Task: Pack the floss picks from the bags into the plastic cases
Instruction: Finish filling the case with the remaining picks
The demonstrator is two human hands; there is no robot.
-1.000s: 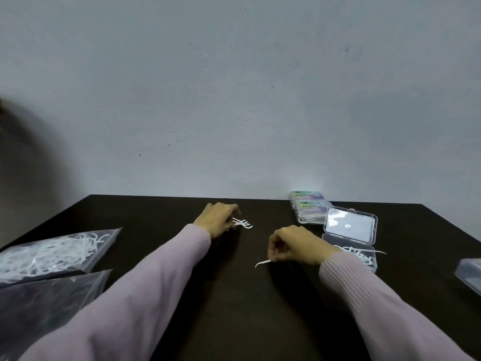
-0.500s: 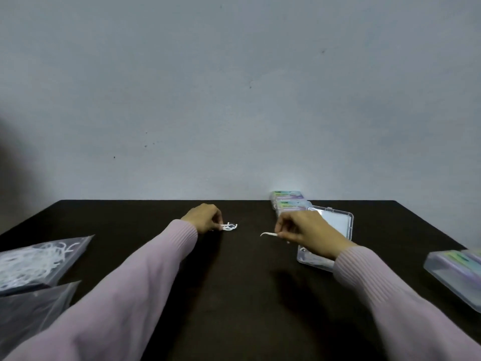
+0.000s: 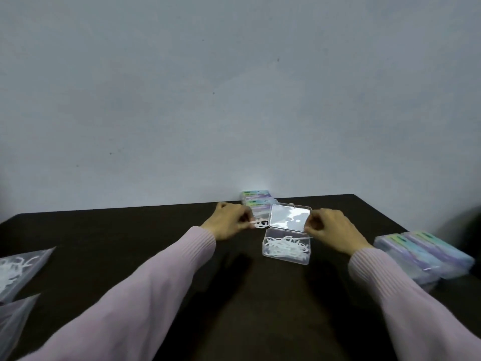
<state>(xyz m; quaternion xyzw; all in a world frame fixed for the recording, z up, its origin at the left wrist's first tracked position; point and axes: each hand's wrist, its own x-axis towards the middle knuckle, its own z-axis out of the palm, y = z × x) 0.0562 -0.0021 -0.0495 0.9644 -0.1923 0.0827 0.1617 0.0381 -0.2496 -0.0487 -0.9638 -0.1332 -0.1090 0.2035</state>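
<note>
Open plastic case (image 3: pixel 286 247) on the dark table (image 3: pixel 130 230), lid raised toward the wall (image 3: pixel 234 87), long axis crosswise, holding a loose heap of floss picks (image 3: pixel 285 246). Left hand (image 3: pixel 229 222), just left of the case, pinches a small bunch of picks (image 3: pixel 260 224) at table level. Right hand (image 3: pixel 331 229), touching the case's right end, has curled fingers; its hold cannot be told. The left-hand bunch likely moves rightward into the case. 2 bags (image 3: pixel 15 267) lie far left; closed cases (image 3: pixel 421 252) far right.

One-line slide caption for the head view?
Left hand pinches floss picks beside the open plastic case; right hand hovers at its lid.
</note>
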